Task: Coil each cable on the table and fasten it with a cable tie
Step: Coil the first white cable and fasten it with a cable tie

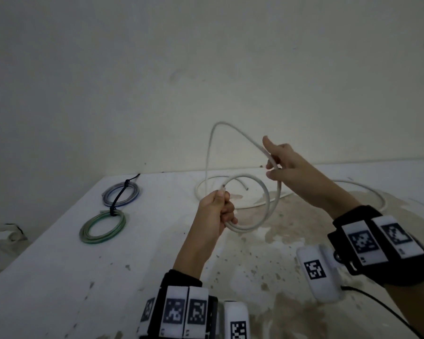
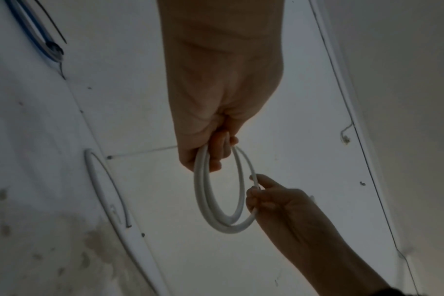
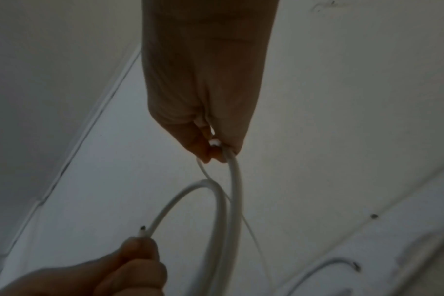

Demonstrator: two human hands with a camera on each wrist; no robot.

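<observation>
A white cable (image 1: 267, 204) is partly wound into a loop above the table. My left hand (image 1: 227, 206) grips the loop in a fist, and the cable's cut end (image 1: 222, 190) sticks up out of it. My right hand (image 1: 273, 167) pinches the cable higher up to the right, with the index finger pointing up. From there the cable arcs high (image 1: 216, 124) and drops to the table. The left wrist view shows two turns of the loop (image 2: 198, 190) hanging from the left hand (image 2: 216, 154). In the right wrist view the right hand (image 3: 216, 150) pinches the cable (image 3: 235, 190).
More white cable (image 1: 377, 195) lies slack on the stained white table (image 1: 59, 277) behind the hands, one end (image 1: 246, 188) showing. A blue coil (image 1: 120, 194) and a green coil (image 1: 103, 227), each bound with a black tie, lie at the left. A wall stands close behind.
</observation>
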